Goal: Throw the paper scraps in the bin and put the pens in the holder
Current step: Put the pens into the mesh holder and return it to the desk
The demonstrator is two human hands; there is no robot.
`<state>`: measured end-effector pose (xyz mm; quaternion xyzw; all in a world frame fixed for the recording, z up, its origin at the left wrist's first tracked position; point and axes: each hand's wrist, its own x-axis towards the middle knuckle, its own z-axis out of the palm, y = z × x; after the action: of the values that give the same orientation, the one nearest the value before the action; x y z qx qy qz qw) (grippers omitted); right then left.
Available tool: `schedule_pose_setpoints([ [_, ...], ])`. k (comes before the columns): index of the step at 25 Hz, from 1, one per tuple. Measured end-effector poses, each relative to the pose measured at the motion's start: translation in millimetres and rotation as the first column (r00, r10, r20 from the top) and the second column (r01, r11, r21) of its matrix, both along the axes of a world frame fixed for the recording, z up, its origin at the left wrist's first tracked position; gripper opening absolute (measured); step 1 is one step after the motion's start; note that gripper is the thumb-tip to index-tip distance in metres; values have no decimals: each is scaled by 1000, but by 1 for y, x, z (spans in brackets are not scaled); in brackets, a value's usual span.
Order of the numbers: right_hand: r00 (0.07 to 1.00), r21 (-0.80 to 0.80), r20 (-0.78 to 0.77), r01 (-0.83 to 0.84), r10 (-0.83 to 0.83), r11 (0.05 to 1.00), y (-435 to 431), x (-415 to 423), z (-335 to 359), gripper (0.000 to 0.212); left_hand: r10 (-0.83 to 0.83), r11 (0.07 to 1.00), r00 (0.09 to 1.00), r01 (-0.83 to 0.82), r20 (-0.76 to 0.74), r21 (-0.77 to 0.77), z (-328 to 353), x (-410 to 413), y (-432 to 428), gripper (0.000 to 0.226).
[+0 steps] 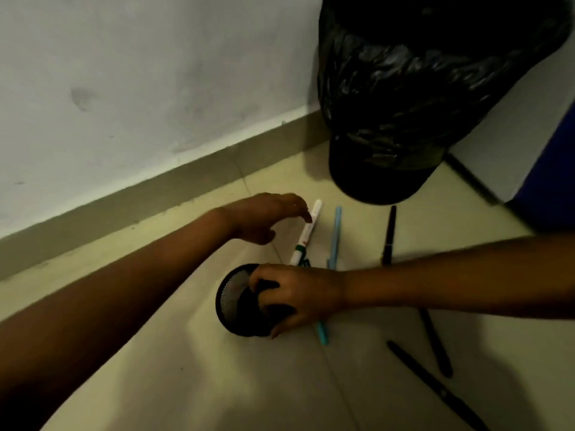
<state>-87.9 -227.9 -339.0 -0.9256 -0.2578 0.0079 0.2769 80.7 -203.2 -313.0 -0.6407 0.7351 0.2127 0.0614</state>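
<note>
My right hand [298, 298] gripped the rim of the black mesh holder [242, 301], fingers curled over it. My left hand [264, 217] hovered spread and empty, fingertips just above the white pen [306, 233]. Beyond lay a blue pen [335, 234], black pens [389, 236] and the bin [404, 104].
</note>
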Motion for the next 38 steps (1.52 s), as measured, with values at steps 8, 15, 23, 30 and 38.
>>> schedule_pose_setpoints([
  [8,988,-259,33,157,-154,953,-24,-58,3,30,-516,817,699,575,495,39,-17,-19,6,45],
  [15,996,-453,60,-29,63,891,-24,-38,-13,29,354,869,931,-363,-88,-337,71,7,55,22],
  [23,816,675,-315,552,-485,490,-9,-5,91,20,412,670,566,-719,-714,-183,100,-19,129,8],
  [30,708,332,-163,695,-687,638,-55,5,52,38,456,639,569,-745,-684,-194,80,-19,106,43],
  [38,773,-586,-376,229,-510,778,-135,-74,30,33,-252,968,948,242,194,72,-2,-117,-26,44],
])
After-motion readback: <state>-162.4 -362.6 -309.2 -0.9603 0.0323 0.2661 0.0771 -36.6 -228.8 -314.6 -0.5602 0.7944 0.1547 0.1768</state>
